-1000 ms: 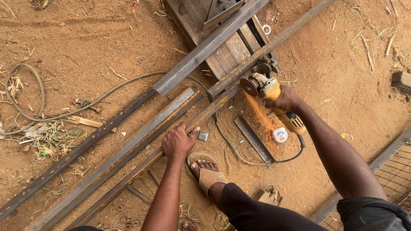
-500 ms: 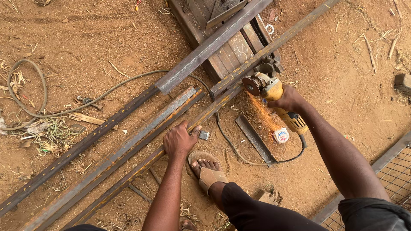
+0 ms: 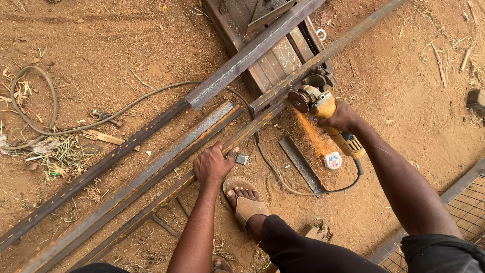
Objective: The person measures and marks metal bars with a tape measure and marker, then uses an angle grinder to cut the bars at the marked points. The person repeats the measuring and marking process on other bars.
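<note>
While a grey looped cable (image 3: 30, 108) lies on the dirt at far left, the left hand (image 3: 212, 164) presses flat, fingers spread, on a long rusty steel angle bar (image 3: 151, 202) running diagonally. Just right, a sandalled foot (image 3: 245, 199) rests near. Farther right, the right hand (image 3: 343, 117) grips a yellow angle grinder (image 3: 323, 114), its disc touching the bar, orange sparks (image 3: 316, 136) falling.
</note>
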